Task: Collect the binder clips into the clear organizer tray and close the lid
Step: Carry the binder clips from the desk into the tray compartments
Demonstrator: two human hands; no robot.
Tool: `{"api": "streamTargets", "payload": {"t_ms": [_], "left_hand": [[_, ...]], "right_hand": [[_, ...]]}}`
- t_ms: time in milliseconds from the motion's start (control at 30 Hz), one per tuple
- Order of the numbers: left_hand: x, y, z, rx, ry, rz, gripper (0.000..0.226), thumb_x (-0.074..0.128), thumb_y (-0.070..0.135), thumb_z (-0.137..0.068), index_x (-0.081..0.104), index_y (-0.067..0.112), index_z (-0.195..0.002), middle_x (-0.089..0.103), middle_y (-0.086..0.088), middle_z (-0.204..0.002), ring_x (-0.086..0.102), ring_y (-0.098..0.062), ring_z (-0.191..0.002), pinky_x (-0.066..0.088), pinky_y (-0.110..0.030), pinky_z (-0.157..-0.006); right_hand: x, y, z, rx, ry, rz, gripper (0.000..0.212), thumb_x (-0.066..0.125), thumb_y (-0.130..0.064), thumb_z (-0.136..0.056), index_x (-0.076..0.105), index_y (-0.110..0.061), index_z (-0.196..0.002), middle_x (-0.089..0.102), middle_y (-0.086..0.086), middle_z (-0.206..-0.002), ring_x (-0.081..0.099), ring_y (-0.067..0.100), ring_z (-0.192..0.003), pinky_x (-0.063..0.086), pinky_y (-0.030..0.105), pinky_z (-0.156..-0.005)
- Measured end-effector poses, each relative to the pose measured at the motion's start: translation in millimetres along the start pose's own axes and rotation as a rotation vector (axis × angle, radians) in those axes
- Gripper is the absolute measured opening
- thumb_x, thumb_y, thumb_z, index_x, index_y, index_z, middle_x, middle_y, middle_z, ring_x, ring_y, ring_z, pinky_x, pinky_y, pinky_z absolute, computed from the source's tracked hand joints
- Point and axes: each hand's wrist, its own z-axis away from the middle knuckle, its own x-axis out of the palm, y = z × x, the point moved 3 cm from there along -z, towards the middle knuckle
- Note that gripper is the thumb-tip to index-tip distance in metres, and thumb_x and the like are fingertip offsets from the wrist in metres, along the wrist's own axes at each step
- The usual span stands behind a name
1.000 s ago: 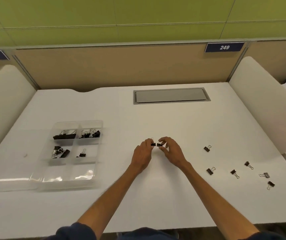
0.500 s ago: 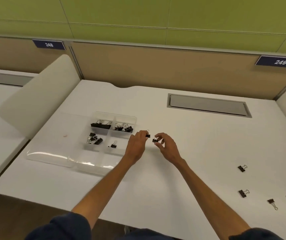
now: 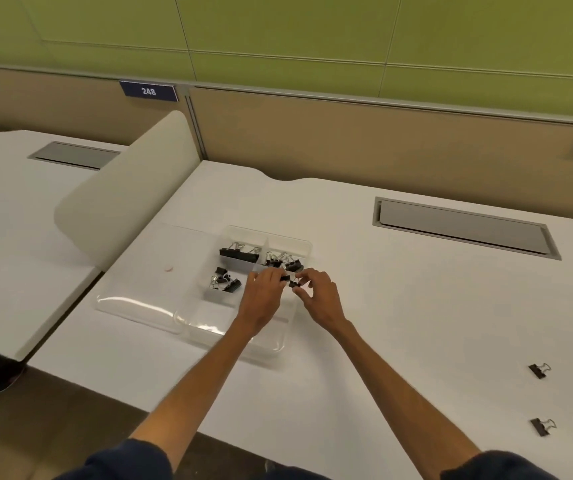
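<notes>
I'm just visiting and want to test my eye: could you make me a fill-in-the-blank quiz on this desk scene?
The clear tray has its lid flipped ___, flat on the desk.
The left hand and right hand each pinch a ___ binder clip.
The blue sign reads ___.
Loose clips lie at the person's ___ side.
Missing words: open; black; 248; right.
</notes>
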Motion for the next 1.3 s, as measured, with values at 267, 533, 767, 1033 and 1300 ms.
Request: {"api": "streamTargets", "payload": {"t_ms": [267, 533, 767, 1033, 1300], "left_hand": [[-3.3, -39.6, 14.5, 0.002, -0.056, -0.049, 0.025, 0.037, 0.023, -0.096, 0.059, 0.021, -0.108, 0.064, 0.005, -0.103, 0.056, -0.018, -0.1, 0.038, -0.036, -0.083], [-9.6, -55.3, 20.1, -0.008, 0.001, -0.06, 0.008, 0.057, 0.021, -0.09, 0.063, 0.02, -0.096, 0.066, 0.005, -0.094, 0.057, -0.019, -0.098, 0.038, -0.041, -0.086], [-14.6, -54.5, 22.0, -0.038, 0.089, -0.022, 0.015, 0.063, 0.014, -0.079, 0.066, 0.02, -0.092, 0.065, 0.004, -0.091, 0.058, -0.019, -0.091, 0.037, -0.043, -0.085], [-9.0, -46.6, 17.5, -0.105, 0.073, 0.008, 0.029, 0.06, 0.003, -0.072, 0.063, 0.021, -0.095, 0.063, 0.004, -0.091, 0.058, -0.019, -0.09, 0.032, -0.039, -0.081], [-5.8, 4.6, -4.3, -0.036, 0.121, 0.095, 0.017, 0.058, 0.006, -0.082, 0.063, 0.018, -0.093, 0.064, 0.004, -0.093, 0.058, -0.019, -0.094, 0.038, -0.041, -0.081]], "right_hand": [[24.2, -12.9, -5.8, 0.004, 0.02, 0.079, 0.025, 0.069, -0.031, -0.085, 0.06, -0.03, -0.108, 0.063, -0.018, -0.09, 0.044, 0.007, -0.101, 0.029, 0.034, -0.082], [38.0, -20.2, -5.1, -0.029, 0.027, 0.184, 0.025, 0.067, -0.035, -0.084, 0.06, -0.032, -0.107, 0.065, -0.017, -0.089, 0.044, 0.009, -0.112, 0.02, 0.036, -0.091], [40.4, -19.4, -3.3, -0.049, 0.057, 0.169, 0.028, 0.057, -0.025, -0.087, 0.06, -0.032, -0.114, 0.065, -0.018, -0.101, 0.042, 0.009, -0.119, 0.018, 0.041, -0.098], [15.7, -9.1, 6.9, -0.002, 0.194, 0.158, 0.034, 0.053, -0.008, -0.085, 0.058, -0.031, -0.11, 0.054, -0.013, -0.113, 0.046, 0.005, -0.111, 0.018, 0.032, -0.094], [-16.9, 19.1, 26.0, 0.061, 0.234, 0.204, 0.029, 0.051, -0.012, -0.088, 0.058, -0.03, -0.11, 0.054, -0.012, -0.111, 0.047, 0.008, -0.11, 0.019, 0.032, -0.093]]}}
